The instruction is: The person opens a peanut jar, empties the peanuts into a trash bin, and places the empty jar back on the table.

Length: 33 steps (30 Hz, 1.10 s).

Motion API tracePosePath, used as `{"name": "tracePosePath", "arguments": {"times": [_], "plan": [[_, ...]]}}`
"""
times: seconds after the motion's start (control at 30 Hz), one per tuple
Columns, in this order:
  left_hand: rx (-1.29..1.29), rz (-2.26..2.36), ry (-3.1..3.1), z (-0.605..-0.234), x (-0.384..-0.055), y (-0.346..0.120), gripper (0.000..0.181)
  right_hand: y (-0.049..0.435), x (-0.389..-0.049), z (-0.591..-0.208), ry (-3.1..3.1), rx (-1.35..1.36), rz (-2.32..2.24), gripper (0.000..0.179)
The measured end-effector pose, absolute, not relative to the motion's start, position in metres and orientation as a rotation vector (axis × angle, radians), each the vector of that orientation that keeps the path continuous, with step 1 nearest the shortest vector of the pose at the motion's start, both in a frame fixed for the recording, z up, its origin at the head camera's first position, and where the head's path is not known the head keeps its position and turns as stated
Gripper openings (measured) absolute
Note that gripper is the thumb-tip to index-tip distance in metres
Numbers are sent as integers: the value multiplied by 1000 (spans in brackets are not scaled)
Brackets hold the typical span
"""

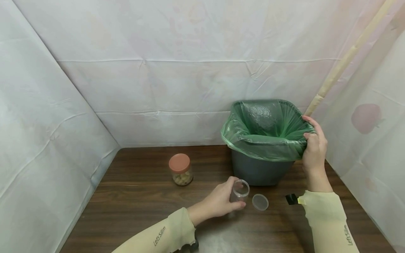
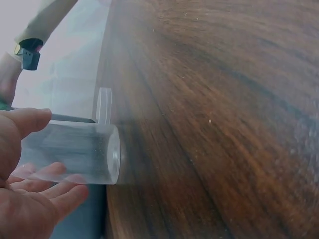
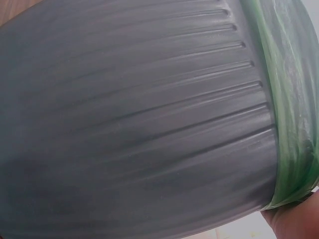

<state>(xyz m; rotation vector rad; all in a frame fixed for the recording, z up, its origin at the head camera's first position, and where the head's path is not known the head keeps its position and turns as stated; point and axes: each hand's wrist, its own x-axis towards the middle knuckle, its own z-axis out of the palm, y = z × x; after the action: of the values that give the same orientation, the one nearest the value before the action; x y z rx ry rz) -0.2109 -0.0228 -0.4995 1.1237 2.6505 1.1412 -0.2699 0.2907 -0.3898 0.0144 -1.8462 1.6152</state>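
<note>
A clear, lidless plastic jar (image 1: 240,189) stands upright on the table, and my left hand (image 1: 221,199) holds it with the thumb on one side and the fingers on the other. Through the jar's wall (image 2: 75,152) the left wrist view shows no contents. Beside it lies a round clear lid (image 1: 260,202). My right hand (image 1: 314,147) grips the right rim of a dark grey trash bin (image 1: 262,172), over the green bag (image 1: 269,147) that lines it. The bin's ribbed side (image 3: 139,119) fills most of the right wrist view.
To the left, a jar with an orange-pink lid (image 1: 179,164) holds pale pieces. The brown wooden table (image 1: 133,200) meets white hanging sheets (image 1: 158,88) at the back and sides. A pale pole (image 1: 345,63) slants up behind the bin.
</note>
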Motion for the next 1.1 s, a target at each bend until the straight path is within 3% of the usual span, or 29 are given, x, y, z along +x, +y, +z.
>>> {"name": "tracePosePath", "arguments": {"times": [0.37,0.57,1.1], "plan": [[1087,1148,2660,-502,-210,-24,65,289,-270,-389,-1844,21,1618,60],[1060,1078,2673,-496,-211,-32,83,288,-270,-388,-1850,10,1624,60],[991,1129,3026,-434,-215,-108,81,290,-269,-387,-1876,5,1630,60]]}}
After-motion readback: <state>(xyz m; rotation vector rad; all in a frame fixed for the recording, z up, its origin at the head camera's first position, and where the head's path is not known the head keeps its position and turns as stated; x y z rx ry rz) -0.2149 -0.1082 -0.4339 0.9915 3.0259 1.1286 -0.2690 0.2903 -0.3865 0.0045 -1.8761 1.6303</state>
